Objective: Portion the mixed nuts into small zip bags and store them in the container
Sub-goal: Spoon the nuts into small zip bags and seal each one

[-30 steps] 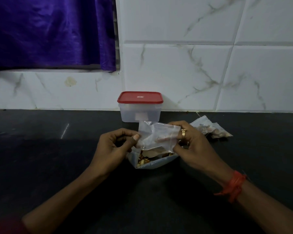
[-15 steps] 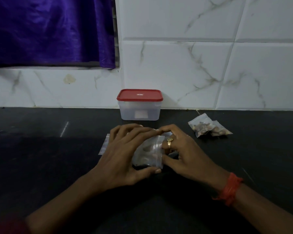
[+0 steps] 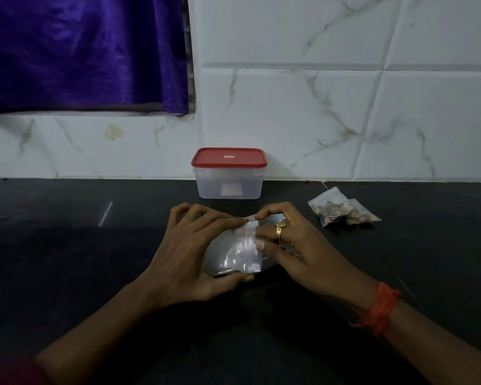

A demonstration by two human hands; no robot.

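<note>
Small zip bag sits gripped in my left hand while my right hand pinches its top, probably working the seal.

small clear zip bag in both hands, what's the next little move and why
Probably part the top strip to open its mouth: the small clear plastic zip bag looks flat, with no nuts visible in it, the right hand pinches its top edge, and the left hand holds its body.
</note>
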